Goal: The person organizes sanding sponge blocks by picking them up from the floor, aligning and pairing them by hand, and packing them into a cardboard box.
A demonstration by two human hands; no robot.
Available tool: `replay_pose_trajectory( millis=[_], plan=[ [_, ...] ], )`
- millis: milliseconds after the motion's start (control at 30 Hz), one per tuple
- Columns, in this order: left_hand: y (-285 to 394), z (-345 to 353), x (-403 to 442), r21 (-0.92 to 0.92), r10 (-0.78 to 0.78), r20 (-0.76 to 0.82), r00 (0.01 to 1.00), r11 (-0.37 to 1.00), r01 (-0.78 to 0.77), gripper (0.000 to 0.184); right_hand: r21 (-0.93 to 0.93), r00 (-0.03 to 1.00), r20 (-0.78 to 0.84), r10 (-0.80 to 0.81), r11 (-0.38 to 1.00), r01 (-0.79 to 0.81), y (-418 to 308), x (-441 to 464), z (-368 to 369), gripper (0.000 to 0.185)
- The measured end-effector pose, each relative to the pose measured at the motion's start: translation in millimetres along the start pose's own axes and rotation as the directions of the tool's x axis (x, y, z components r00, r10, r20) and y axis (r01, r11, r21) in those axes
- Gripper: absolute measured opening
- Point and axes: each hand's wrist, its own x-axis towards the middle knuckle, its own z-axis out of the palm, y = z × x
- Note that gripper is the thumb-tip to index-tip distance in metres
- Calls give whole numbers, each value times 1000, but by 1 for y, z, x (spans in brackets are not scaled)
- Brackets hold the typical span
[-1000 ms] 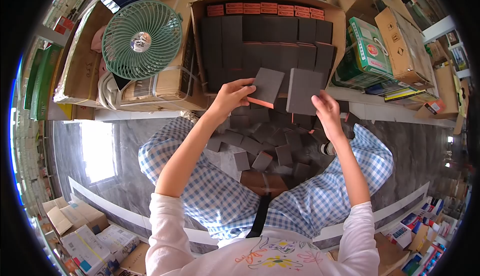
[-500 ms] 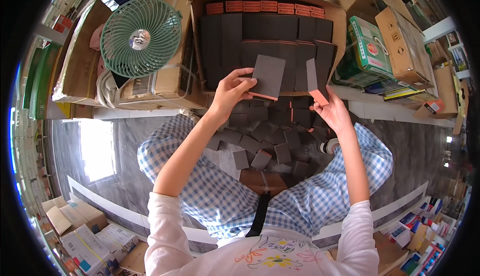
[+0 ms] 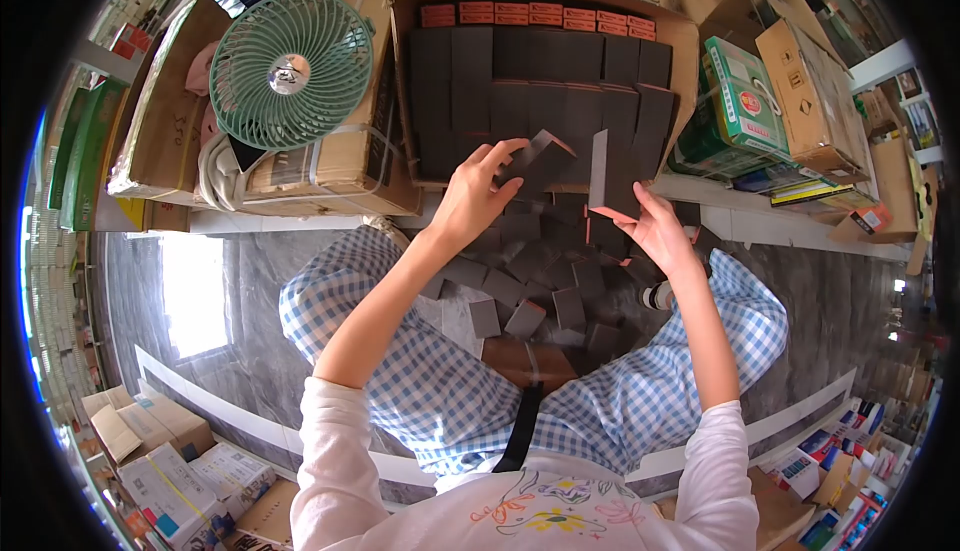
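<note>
Left box (image 3: 538, 149) has tipped by the curved left hand (image 3: 474, 193), finger grip unclear; right hand (image 3: 661, 232) pinches right box (image 3: 600, 176).

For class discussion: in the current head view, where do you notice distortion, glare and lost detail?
Head view: fisheye distortion, with black corners and the white strip on the floor bowed; head view: washed-out glare in the bright patch at picture left; head view: little contrast, so the packed dark boxes in the carton nearly merge.
</note>
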Motion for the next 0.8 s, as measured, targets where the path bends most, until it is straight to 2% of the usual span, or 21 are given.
replay_pose_trajectory(
  millis=[33,67,100,133,167,233,267,300,367,400,500,700,800],
  plan=[
    [1,1,1,-139,-39,-22,999,990,35,48,2,1000,1,-3,1000,3,1,2,-1,22],
    [2,1,2,-137,-35,-17,999,990,33,48,-151,994,-48,-99,984,90,4,3,-3,21],
    [2,0,2,-224,-64,-14,998,973,59,49,-304,976,-85,-200,938,166,6,2,-3,21],
    [1,0,2,-311,-93,-7,996,946,86,49,-357,964,-141,-226,920,163,6,-1,0,21],
    [0,1,2,-315,-89,1,996,945,84,49,-356,962,-150,-229,920,163,7,-2,-2,21],
    [-1,0,3,-414,-118,-22,993,905,98,50,-625,895,66,-441,681,381,9,1,-8,22],
    [-2,-1,3,-447,-140,8,990,886,129,49,-546,893,88,-441,729,414,15,6,-15,28],
    [-3,1,3,-446,-139,8,990,886,128,49,-545,893,88,-442,729,414,15,5,-13,28],
    [-7,5,3,-555,-137,11,991,823,120,48,-638,853,121,-508,619,459,17,2,-8,36],
    [-8,6,3,-554,-137,12,990,824,121,48,-674,850,137,-509,581,456,18,2,-9,41],
    [-6,7,2,-591,-114,41,993,798,116,45,-642,826,152,-543,581,500,22,4,-9,40],
    [-6,10,1,-555,-85,-4,996,829,68,42,-589,819,146,-555,616,523,25,6,-10,39],
    [-6,9,2,-574,-72,4,997,817,62,41,-624,814,146,-562,586,517,24,5,-8,38]
  ],
)
